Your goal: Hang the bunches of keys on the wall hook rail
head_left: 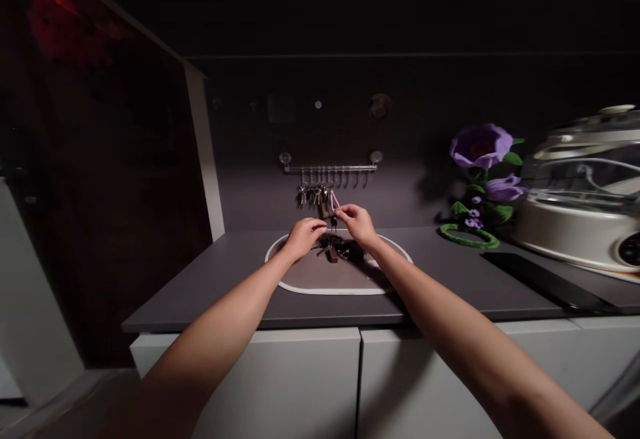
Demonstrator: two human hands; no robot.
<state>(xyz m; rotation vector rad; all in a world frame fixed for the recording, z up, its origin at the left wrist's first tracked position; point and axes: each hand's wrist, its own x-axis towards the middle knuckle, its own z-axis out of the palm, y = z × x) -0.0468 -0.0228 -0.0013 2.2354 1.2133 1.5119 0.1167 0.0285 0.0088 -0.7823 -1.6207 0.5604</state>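
Note:
My right hand [356, 223] is closed in a pinch on a pink strap [335, 200] that hangs at the hook rail [330, 169] on the wall. Below the strap a small dark key-like piece dangles. My left hand [303, 236] hovers to the left, above the mat, fingers half curled and slightly apart, with nothing visible in them. Several bunches of keys [315, 194] hang from the rail's left hooks. Between and below my hands, a dark heap of keys [340, 248] with a brown tag [333, 254] lies on an oval mat [310, 280] with a white rim.
The mat rests on a dark grey countertop [235, 279] over white cabinets [305, 379]. To the right stand purple artificial flowers [483, 149] with a green ring base, a flat black slab [545, 280] and a white appliance with a clear lid [575, 225]. A wall panel edge [204, 152] bounds the left.

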